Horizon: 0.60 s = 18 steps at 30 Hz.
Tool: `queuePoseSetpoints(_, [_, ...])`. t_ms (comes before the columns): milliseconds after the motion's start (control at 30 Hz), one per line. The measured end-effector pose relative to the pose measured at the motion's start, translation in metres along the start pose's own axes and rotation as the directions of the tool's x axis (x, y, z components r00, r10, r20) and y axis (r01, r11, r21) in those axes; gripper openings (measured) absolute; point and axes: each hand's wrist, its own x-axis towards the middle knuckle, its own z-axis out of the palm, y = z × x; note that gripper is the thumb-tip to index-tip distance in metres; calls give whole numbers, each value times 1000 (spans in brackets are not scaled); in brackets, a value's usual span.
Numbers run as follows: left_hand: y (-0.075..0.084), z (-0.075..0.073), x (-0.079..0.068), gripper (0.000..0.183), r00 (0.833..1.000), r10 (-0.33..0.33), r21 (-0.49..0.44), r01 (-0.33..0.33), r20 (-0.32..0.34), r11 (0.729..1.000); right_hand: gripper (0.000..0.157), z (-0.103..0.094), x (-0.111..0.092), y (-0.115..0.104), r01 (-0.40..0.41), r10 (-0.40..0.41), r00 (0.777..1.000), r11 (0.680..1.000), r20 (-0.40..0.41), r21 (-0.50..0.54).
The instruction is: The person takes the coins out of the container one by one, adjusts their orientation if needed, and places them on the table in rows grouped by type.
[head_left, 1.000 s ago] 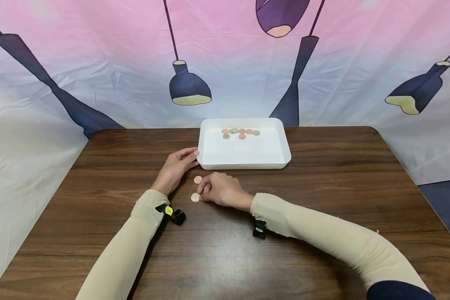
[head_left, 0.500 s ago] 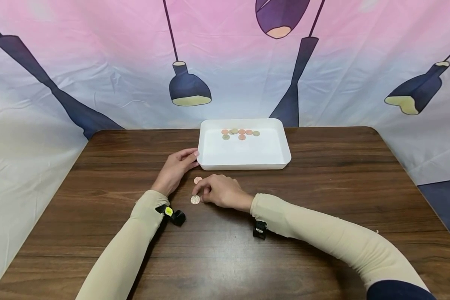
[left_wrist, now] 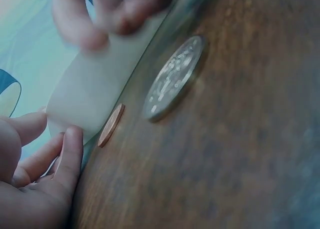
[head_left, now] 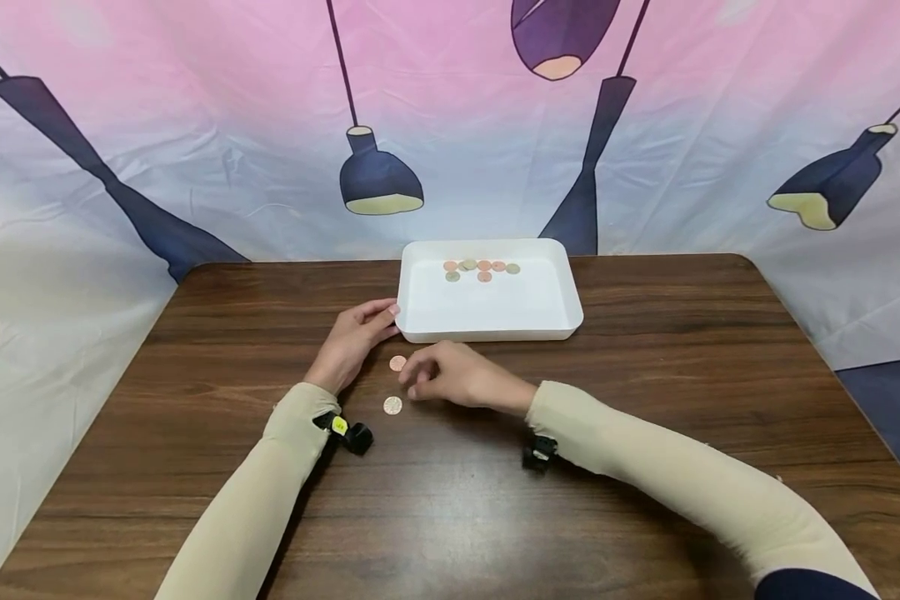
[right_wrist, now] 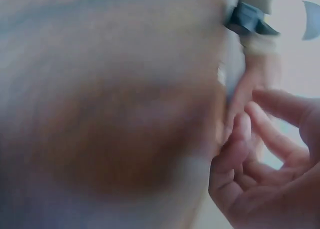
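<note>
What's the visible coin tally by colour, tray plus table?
Copper-coloured coins: 5 (4 in the tray, 1 on the table)
Silvery or pale coins: 5 (4 in the tray, two overlapping; 1 on the table)
Total: 10

- Tray (head_left: 495, 310), plain white from here.
- Coins (head_left: 484, 277) inside it, some coppery, some dull gold.
- Tabletop (head_left: 645, 375), dark brown with streaky wood grain.
- Sleeves (head_left: 228, 492), cream.
- Backdrop (head_left: 255, 75), pink fading to pale blue, printed with navy lamps (head_left: 381, 175).
</note>
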Motion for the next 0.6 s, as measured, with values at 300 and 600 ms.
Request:
queuePoseSetpoints(300, [6, -4, 3, 49, 1000, 0, 0, 0, -11, 1000, 22, -83, -22, 14, -14, 29, 963, 998, -269, 58])
queuePoseSetpoints(600, [1, 1, -2, 51, 999, -34, -2, 34, 12, 999, 37, -126, -20, 64, -225, 278, 870, 959, -408, 173])
